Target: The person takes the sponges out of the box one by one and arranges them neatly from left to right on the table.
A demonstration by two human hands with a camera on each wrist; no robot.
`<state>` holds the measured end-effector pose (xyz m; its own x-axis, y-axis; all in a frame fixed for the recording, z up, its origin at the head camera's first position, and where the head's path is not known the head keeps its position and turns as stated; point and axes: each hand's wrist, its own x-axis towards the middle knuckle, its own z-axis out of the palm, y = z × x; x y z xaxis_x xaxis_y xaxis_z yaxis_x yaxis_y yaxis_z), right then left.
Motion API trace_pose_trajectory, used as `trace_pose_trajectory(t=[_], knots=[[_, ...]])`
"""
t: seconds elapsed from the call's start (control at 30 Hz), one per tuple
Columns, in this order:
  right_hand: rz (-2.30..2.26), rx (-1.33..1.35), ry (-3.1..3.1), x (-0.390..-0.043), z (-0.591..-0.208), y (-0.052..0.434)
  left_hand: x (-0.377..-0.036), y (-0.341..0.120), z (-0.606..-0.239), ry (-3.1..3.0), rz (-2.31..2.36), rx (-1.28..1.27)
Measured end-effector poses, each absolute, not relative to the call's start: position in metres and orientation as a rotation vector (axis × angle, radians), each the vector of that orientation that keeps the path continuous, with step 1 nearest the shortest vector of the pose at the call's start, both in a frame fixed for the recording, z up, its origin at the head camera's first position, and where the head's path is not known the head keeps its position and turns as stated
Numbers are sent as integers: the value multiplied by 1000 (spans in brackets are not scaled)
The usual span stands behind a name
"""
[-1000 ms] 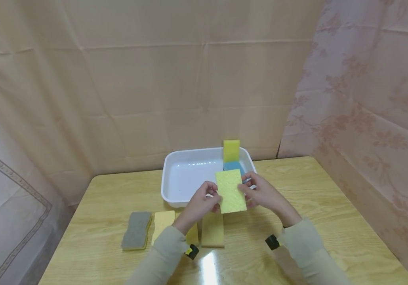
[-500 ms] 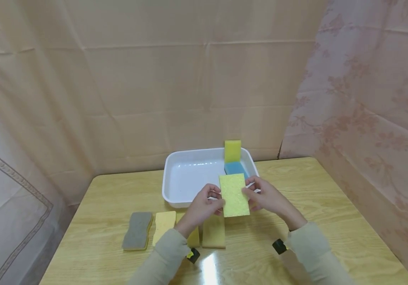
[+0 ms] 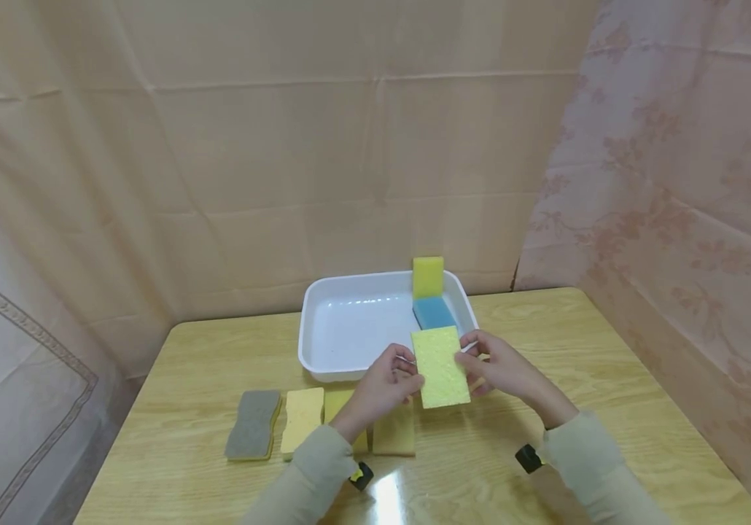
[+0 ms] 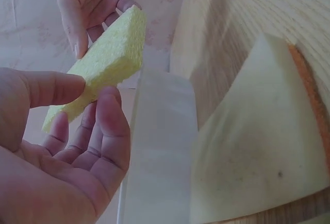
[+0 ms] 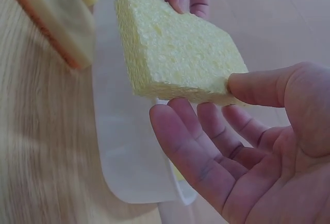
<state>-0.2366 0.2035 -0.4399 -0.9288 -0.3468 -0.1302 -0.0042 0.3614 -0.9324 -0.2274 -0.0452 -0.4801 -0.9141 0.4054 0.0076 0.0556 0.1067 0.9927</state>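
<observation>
Drifted slightly right and lower, both hands — left hand [image 3: 385, 379] and right hand [image 3: 500, 368] — pinch the pale yellow sponge [image 3: 441, 367] by its edges above the white tray's [image 3: 323, 321] near rim — such light thumb-and-fingertip holds could let it slip.

A wooden table [image 3: 612, 379] carries a white tray [image 3: 323, 321] — and a sponge row [image 3: 303, 426] in front.
</observation>
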Motion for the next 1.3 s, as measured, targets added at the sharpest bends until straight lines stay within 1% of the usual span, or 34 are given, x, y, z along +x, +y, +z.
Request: trace_pose_trajectory(t=[0.53, 1.07, 1.3], knots=[[-1520, -281, 2314, -229, -467, 210, -221, -46, -484, 2432, 1435, 594], [-1370, -195, 2389, -224, -479, 212, -220, -45, -491, 2428, 1422, 603], [-1326, -232, 2422, -224, -480, 211, -222, -44, -496, 2487, 1366, 618]])
